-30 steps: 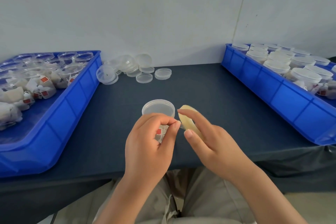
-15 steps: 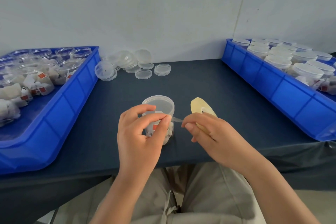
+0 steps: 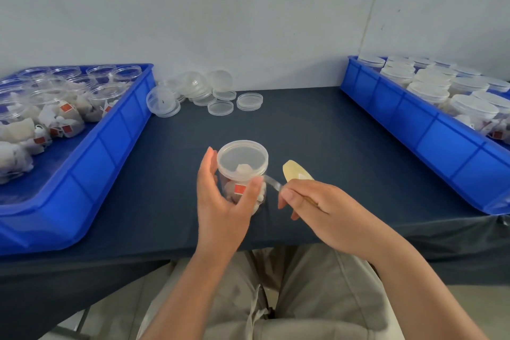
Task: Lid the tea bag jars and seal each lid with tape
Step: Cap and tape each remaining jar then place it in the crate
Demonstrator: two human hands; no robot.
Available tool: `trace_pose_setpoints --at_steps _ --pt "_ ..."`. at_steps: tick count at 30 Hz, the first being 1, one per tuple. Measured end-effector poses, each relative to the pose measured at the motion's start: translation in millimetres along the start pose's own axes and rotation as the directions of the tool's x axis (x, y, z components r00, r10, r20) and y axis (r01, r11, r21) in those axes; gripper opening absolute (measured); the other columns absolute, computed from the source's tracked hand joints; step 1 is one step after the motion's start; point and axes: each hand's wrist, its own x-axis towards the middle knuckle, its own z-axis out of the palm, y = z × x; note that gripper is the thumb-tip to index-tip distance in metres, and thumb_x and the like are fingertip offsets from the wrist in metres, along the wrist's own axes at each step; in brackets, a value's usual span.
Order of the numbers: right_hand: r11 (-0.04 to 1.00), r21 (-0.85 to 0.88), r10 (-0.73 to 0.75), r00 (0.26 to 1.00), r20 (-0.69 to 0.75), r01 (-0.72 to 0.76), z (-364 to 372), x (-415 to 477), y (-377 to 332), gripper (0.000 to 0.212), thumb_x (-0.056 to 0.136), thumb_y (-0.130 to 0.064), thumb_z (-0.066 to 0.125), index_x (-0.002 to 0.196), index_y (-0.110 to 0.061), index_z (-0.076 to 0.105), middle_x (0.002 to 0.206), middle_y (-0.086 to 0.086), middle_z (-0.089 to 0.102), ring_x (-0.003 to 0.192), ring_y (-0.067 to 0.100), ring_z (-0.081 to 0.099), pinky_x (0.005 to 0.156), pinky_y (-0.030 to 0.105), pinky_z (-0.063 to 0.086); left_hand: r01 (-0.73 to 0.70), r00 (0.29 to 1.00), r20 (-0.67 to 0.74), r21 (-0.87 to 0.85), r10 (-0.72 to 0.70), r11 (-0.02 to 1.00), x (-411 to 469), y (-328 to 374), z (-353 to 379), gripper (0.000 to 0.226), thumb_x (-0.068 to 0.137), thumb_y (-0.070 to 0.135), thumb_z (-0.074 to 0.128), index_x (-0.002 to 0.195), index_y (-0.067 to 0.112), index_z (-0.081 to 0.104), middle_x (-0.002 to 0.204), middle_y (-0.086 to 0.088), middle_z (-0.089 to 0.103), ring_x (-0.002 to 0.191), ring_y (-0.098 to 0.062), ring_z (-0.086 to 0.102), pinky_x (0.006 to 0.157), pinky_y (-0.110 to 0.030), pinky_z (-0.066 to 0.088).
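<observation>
— Jar [image 3: 242,174] status?
— Left hand [image 3: 220,207] curled round it on the table [image 3: 331,132], thumb pinning the tape [image 3: 271,183] end under the lid [image 3: 242,159]. Right hand [image 3: 317,204] pinched the roll [image 3: 296,171]. Wrap looked barely begun.
— Remaining?
— Open jars filled the left bin [image 3: 110,146]; lidded ones sat in the right bin [image 3: 441,141].

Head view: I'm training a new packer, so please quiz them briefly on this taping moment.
1. True or false: the central clear plastic jar, gripped by the left hand, already wears its translucent lid.
2. The right hand holds: A) scissors, B) the yellowish tape roll, C) a marker.
3. Fill in: the lidded jars stand in the blue plastic tray on the person's ___ side.
Key: 1 true; 2 B; 3 right.
</observation>
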Motion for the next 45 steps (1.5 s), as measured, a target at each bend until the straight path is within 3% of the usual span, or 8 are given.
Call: trace_pose_setpoints --at_steps 6,10,14,19,29,34,40,45 --pt "0.998 0.055 0.005 0.999 0.035 -0.007 -5.5 -2.6 -0.5 0.046 0.105 -0.068 0.033 0.099 -0.035 0.065 0.093 0.001 0.069 0.085 0.016 0.064 0.079 0.042 0.054 0.031 0.994 0.105 -0.041 -0.027 0.999 20.2 0.0 -5.0 0.068 0.072 0.056 0.084 0.131 0.036 0.057 0.122 0.026 0.069 0.112 0.000 0.069 0.084 -0.010 0.052" --pt "0.996 0.085 0.009 0.997 0.071 -0.015 -11.5 -3.1 0.8 0.048 0.108 -0.062 0.037 0.090 -0.029 0.067 0.090 -0.008 0.070 0.083 0.001 0.065 0.074 0.027 0.048 -0.012 0.972 0.237 0.068 -0.004 0.998 23.5 11.6 -16.7 0.046 0.085 0.069 0.063 0.127 0.051 0.062 0.125 0.029 0.066 0.118 0.003 0.064 0.085 -0.010 0.052" --pt "0.996 0.082 0.014 0.996 0.085 -0.021 -12.9 -2.9 -2.9 0.047 0.105 -0.067 0.034 0.100 -0.040 0.071 0.091 -0.009 0.070 0.076 -0.002 0.062 0.066 0.016 0.047 -0.005 0.947 0.320 0.052 -0.012 0.999 22.9 25.4 -19.7 0.054 0.099 0.059 0.056 0.148 0.065 0.035 0.126 0.046 0.058 0.119 0.015 0.059 0.086 -0.009 0.052" --pt "0.997 0.073 0.012 0.996 0.088 -0.019 -13.0 -4.1 -5.3 0.044 0.107 -0.066 0.034 0.101 -0.042 0.071 0.092 -0.009 0.068 0.077 -0.001 0.061 0.068 0.011 0.044 -0.024 0.945 0.328 0.070 0.000 0.997 23.5 28.0 -15.3 0.041 0.093 0.066 0.051 0.132 0.061 0.043 0.128 0.029 0.062 0.119 0.000 0.064 0.088 -0.016 0.050" --pt "0.999 0.007 -0.051 0.997 0.059 0.050 -13.7 -6.0 -6.6 0.036 0.110 -0.057 0.038 0.102 -0.045 0.070 0.082 -0.006 0.066 0.080 0.005 0.062 0.080 0.001 0.037 -0.199 0.950 0.280 0.200 0.139 0.959 25.0 16.6 -13.2 0.072 0.073 0.086 0.071 0.131 0.062 0.035 0.130 0.035 0.054 0.122 0.005 0.059 0.083 -0.010 0.051" --pt "0.989 -0.149 -0.007 0.998 0.055 0.015 -17.6 -11.3 -7.3 0.036 0.109 -0.062 0.028 0.126 -0.057 0.060 0.114 -0.037 0.065 0.107 -0.009 0.061 0.087 0.017 0.047 -0.192 0.959 0.244 0.185 0.144 0.964 25.1 10.8 -13.9 0.066 0.081 0.072 0.075 0.132 0.059 0.036 0.129 0.035 0.054 0.122 0.006 0.058 0.084 -0.004 0.049" --pt "0.986 -0.164 0.011 0.991 0.134 0.011 -21.6 -16.7 -3.0 0.034 0.110 -0.059 0.025 0.137 -0.079 0.032 0.094 -0.003 0.073 0.085 0.008 0.069 0.087 0.035 0.057 -0.162 0.963 0.242 0.161 0.121 0.974 23.6 11.0 -14.2 0.064 0.080 0.066 0.078 0.130 0.059 0.039 0.131 0.029 0.057 0.122 0.000 0.061 0.084 -0.013 0.052" --pt "0.997 -0.060 -0.033 0.998 0.060 0.037 -18.6 -12.0 -3.3 0.031 0.109 -0.058 0.028 0.123 -0.069 0.054 0.085 -0.001 0.065 0.071 0.010 0.062 0.070 0.030 0.052 -0.195 0.953 0.263 0.147 0.152 0.970 21.1 13.8 -14.3 0.060 0.084 0.064 0.076 0.131 0.057 0.038 0.130 0.028 0.057 0.123 -0.003 0.061 0.089 -0.009 0.050"
